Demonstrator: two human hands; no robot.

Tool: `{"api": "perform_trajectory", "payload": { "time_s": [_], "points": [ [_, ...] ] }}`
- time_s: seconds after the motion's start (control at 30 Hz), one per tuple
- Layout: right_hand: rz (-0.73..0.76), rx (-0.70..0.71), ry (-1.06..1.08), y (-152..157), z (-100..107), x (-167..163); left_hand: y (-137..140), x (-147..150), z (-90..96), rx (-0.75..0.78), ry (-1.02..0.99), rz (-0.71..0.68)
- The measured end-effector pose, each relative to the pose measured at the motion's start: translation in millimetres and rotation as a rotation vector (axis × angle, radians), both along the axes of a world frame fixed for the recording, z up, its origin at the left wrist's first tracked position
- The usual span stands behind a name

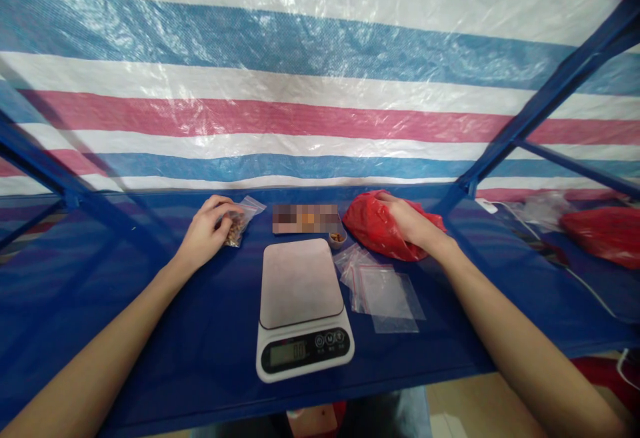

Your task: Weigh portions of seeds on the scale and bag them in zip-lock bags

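My left hand (211,228) has its fingers curled on a small clear zip-lock bag (241,226), which stands on the blue surface with tan, nut-like pieces at its bottom. My right hand (404,219) reaches into a crumpled red plastic bag (370,225); its fingers are hidden by the folds, so what they hold cannot be made out. Between both arms sits a white kitchen scale (303,285) with a bare plate, its display seeming to read 0.0. Several flat, clear zip-lock bags (387,295) lie fanned out right of the scale.
A small cup (337,238) with brown pieces stands behind the scale, beside a blurred-out flat object (306,219). Blue metal posts (540,105) rise at both sides, with a striped tarp (300,118) behind. Another red bag (603,235) and a white cable lie far right.
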State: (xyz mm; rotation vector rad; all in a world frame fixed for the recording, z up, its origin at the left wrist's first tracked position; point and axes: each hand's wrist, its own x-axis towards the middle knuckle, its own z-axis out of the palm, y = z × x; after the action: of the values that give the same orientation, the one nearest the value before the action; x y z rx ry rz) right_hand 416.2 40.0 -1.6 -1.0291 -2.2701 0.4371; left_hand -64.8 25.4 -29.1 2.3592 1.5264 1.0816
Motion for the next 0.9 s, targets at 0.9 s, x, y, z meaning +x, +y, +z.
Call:
{"api": "perform_trajectory", "payload": {
  "time_s": [0.9],
  "points": [
    [-0.193,0.307,-0.115,-39,50,3,-1,-2,1.0,0.005,0.012,-0.019]
  ]
}}
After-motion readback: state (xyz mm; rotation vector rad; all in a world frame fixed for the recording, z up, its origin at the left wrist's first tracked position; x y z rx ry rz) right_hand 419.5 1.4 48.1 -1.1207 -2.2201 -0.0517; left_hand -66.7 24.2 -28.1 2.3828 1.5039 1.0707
